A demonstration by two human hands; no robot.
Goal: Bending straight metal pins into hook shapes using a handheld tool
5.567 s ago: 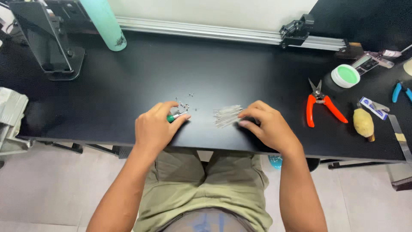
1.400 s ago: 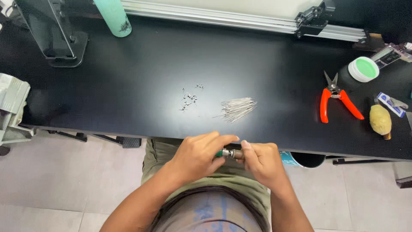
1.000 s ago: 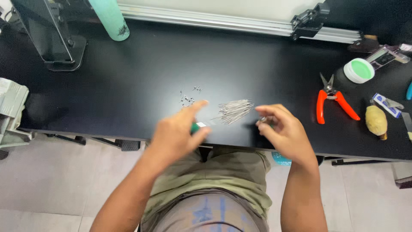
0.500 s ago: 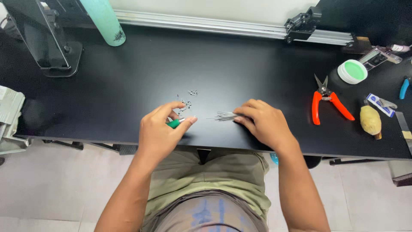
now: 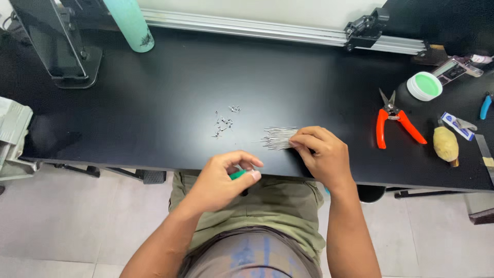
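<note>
My left hand point(image 5: 222, 179) is curled around a small green-handled tool point(image 5: 237, 175) just off the near edge of the black table point(image 5: 154, 77). On that table my right hand point(image 5: 323, 153) rests, its fingertips touching the right end of a bundle of thin metal pins point(image 5: 278, 138). A scatter of tiny metal pieces point(image 5: 223, 123) lies to the left of the bundle, apart from both hands.
Orange-handled cutters point(image 5: 393, 122), a green-lidded round tin point(image 5: 424, 85), a yellow brush-like object point(image 5: 445, 145) and small tools lie at the right. A teal bottle point(image 5: 131, 25) and a black stand point(image 5: 56, 46) are at the back left, with a metal rail point(image 5: 247, 28) along the back.
My left hand with the green tool has drawn back from the table top to its near edge. My right hand stays at the pin bundle.
</note>
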